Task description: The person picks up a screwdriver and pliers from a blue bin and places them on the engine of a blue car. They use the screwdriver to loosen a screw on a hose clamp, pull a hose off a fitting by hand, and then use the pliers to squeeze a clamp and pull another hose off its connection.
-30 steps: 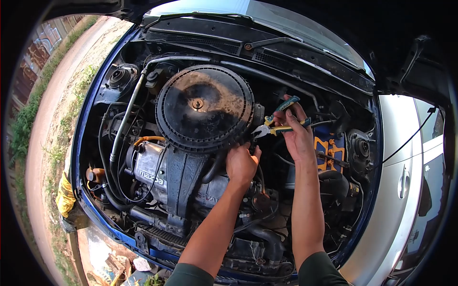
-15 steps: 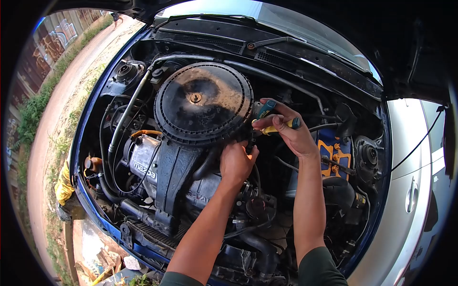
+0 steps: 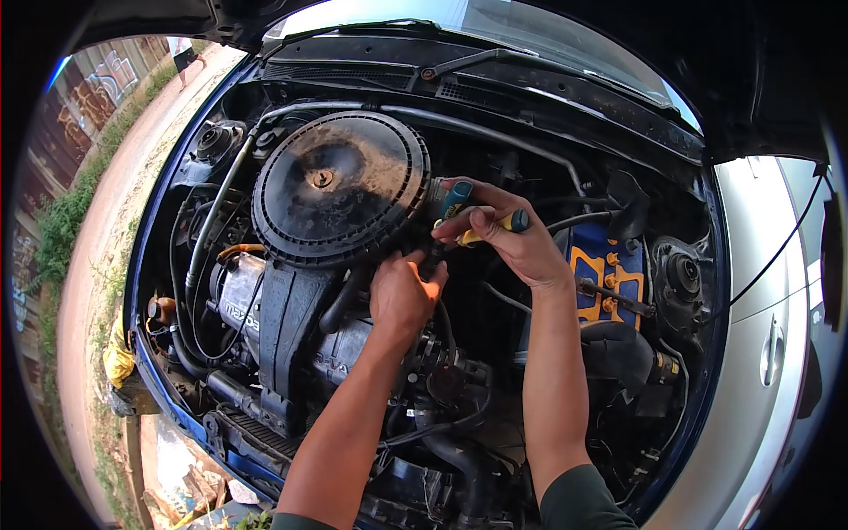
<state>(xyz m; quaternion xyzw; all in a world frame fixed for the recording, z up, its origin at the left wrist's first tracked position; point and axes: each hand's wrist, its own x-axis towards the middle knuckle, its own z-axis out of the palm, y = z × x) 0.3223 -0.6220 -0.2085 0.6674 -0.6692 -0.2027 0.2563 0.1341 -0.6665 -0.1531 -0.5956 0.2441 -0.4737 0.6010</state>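
Our right hand (image 3: 521, 247) has been dropping the pliers (image 3: 473, 221) from raised to the air cleaner (image 3: 336, 190) rim, its grip closing around both handles; our left hand (image 3: 402, 296) is staying curled beneath, its fingers hidden

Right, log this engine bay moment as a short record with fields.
setting: open engine bay of a blue car, bonnet up
left hand: reaching in just below the round black air cleaner, fingertips hidden
right hand: closed on pliers with blue and yellow handles, tips hidden beside the air cleaner
nearby: battery with yellow clamp; silver car alongside
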